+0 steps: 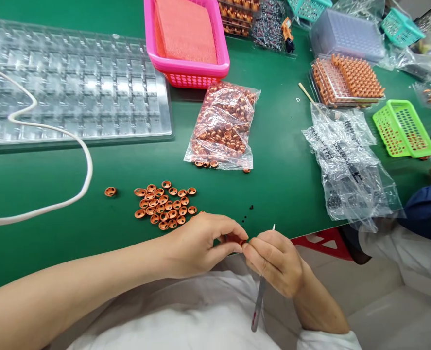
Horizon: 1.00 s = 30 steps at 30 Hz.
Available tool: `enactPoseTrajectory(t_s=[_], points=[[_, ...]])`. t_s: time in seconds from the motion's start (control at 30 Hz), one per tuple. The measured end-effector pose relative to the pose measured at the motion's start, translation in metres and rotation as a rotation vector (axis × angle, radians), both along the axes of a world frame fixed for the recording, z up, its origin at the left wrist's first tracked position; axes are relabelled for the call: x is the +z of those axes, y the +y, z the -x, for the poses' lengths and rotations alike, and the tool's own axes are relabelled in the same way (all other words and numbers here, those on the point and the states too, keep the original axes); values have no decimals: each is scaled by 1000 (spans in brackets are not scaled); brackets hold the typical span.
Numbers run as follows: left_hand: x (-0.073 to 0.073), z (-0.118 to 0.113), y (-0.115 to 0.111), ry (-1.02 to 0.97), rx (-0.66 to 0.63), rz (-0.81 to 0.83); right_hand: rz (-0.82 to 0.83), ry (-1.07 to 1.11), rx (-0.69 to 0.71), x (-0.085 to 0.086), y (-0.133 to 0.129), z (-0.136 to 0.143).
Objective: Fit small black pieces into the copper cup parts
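Note:
My left hand (200,243) comes in from the lower left, thumb and index finger pinching a small copper-orange ring-shaped cup (243,242), mostly hidden by the fingertips. My right hand (277,262) meets it at the table's front edge, its fingertips pressed against the same piece. A slim grey metal tool, apparently tweezers (259,304), is held in the right palm, pointed end up and broad end down. Left of my hands lies a loose pile of matching copper-orange cups (163,205), with one cup (110,191) apart. Several tiny black bits (251,207) lie just beyond the fingers.
A clear bag of cups (224,126) lies ahead, behind it a pink basket (189,68). Left are a clear moulded tray (91,131) and a white cable (86,180). Plastic bags (350,165), a green basket (405,129) and a co-worker's sleeve (428,211) are right.

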<state>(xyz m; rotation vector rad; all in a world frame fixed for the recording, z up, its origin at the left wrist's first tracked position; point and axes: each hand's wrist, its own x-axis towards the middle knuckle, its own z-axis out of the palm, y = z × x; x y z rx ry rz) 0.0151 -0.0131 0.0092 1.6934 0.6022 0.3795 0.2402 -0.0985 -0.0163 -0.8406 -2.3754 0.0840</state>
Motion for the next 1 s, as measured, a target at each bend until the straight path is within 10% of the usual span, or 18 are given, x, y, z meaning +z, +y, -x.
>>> enactPoseTrajectory(t_s=[1.0], points=[[-1, -1, -14, -80, 130, 20, -81, 59, 45, 13, 4, 7]])
